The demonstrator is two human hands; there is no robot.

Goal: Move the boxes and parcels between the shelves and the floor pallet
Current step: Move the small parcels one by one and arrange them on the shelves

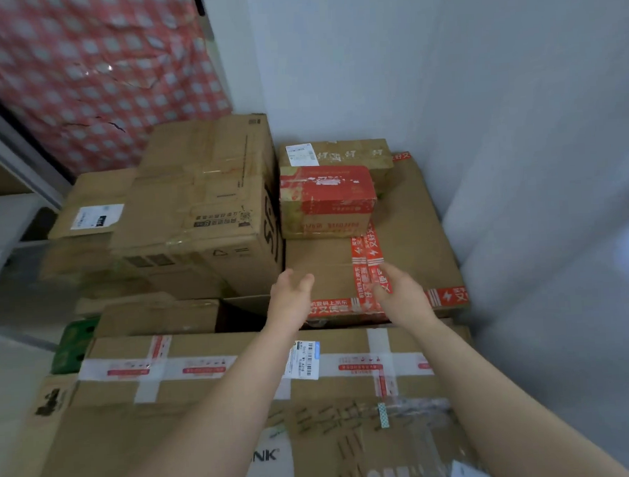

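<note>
Two hands, left hand (290,298) and right hand (399,292), grips released, above two small parcels (325,201).

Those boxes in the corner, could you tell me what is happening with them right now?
A person is reaching both bare arms over a stack of cardboard boxes. The left hand and right hand are open and empty, held over the flat box with red tape. The small red-topped box sits on that flat box, untouched, next to the tall brown box.
</note>
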